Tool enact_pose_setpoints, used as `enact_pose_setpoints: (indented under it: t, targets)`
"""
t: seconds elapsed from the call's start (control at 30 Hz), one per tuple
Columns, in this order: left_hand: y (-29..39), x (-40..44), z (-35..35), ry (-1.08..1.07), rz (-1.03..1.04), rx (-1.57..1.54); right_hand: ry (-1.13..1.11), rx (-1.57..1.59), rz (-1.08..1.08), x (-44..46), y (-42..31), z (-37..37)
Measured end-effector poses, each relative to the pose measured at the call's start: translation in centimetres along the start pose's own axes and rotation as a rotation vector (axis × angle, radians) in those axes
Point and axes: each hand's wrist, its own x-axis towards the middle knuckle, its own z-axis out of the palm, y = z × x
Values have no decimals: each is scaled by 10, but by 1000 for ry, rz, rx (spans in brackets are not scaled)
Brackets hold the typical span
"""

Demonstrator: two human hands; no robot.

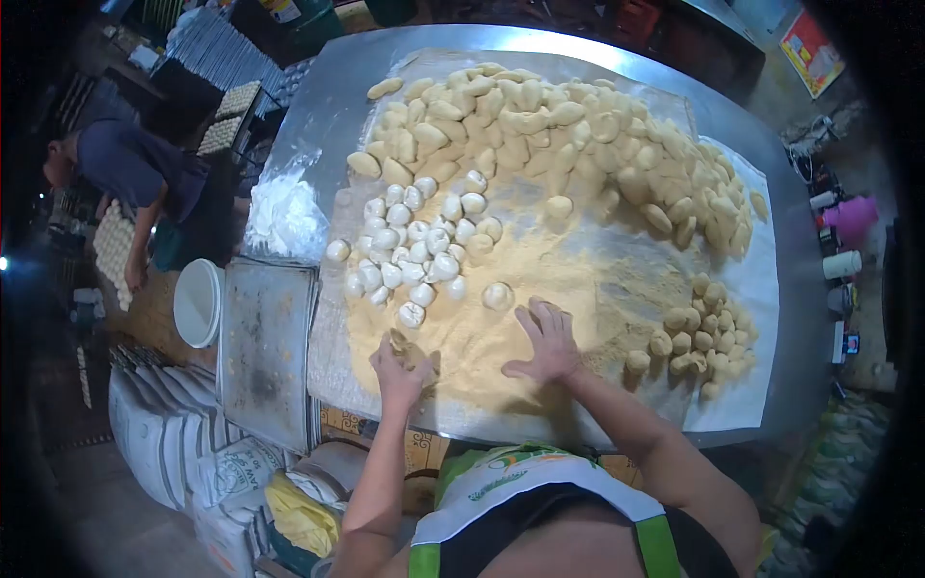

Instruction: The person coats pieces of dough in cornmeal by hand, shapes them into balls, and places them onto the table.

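My left hand (397, 374) is closed low over the crumbs near the table's front edge, its fingers curled round something brownish that I cannot make out. To the right, my right hand (547, 345) is spread open, palm down, over the yellow crumbs (549, 275). Just beyond its fingertips sits a single round dough ball (497, 296). White dough balls (418, 252) lie in a loose cluster ahead of my left hand. One of them, a dough ball (411, 314) dusted with crumbs, is closest to that hand.
Flattened, crumb-coated dough pieces (520, 120) are heaped along the far side. Smaller coated balls (708, 332) gather at the right. White flour (286, 217), stacked metal trays (265, 332) and a white bucket (198, 303) stand left. A person (140, 173) handles a loaded tray (116, 252).
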Motion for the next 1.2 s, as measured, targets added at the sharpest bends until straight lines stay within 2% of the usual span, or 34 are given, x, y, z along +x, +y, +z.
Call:
enact_pose_setpoints:
  t: [0.03, 0.13, 0.17, 0.2, 0.23, 0.27, 0.33, 0.37, 0.4, 0.5, 0.53, 0.63, 0.67, 0.77, 0.9, 0.93, 1.0, 1.03, 1.1, 1.13, 1.2]
  targets:
    - [-6, 8, 6, 3, -10, -10, -11, -5, -8, 11, 3, 7]
    - [-17, 45, 45, 219, 106, 1, -72, 193, 178, 69, 20, 39]
    - [-1, 57, 43, 223, 106, -6, 51, 313, 217, 90, 14, 43]
    - [24, 69, 35, 35, 6, -348, 173, 435, 258, 114, 3, 41]
    - [41, 74, 29, -158, -94, -688, 170, 431, 255, 137, -7, 38]
    - [45, 72, 28, -155, -92, -695, 148, 543, 223, 159, -22, 28]
    - [50, 69, 25, -150, 109, -610, 118, 655, 194, 191, -32, 8]
    - [49, 69, 24, -145, 212, -565, -15, 540, 143, 205, -32, 0]
    - [43, 71, 20, -145, 209, -566, -148, 424, 94, 221, -29, -3]
    - [13, 71, 8, 68, -14, -475, -113, 438, 86, 279, 24, 20]
    - [9, 71, 7, 70, -18, -475, -117, 440, 86, 286, 30, 28]
    - [2, 71, 3, 141, -258, -656, -90, -70, 140, 298, 35, 42]
    - [3, 73, 0, 141, -260, -654, -92, -68, 142, 299, 33, 42]
    - [31, 83, -16, -119, -398, -1129, -611, -70, 46, 301, -4, 15]
    - [46, 96, 11, -285, -391, -1333, -703, 107, 68, 305, -7, 30]
    - [53, 100, 17, -303, -386, -1324, -710, -6, 42, 300, -21, 36]
    - [71, 102, 33, -253, -191, -1350, -711, -122, 44, 281, -25, 32]
    - [87, 103, 37, -232, -88, -1364, -676, 3, 125, 273, -16, 29]
    - [114, 94, 41, -324, -45, -1257, -599, 258, 271, 260, 0, 26]
    - [131, 84, 34, -383, -8, -1153, -589, 261, 281, 249, 10, 16]
    - [154, 72, 23, -439, 36, -1045, -437, 709, 259, 220, 43, -20]
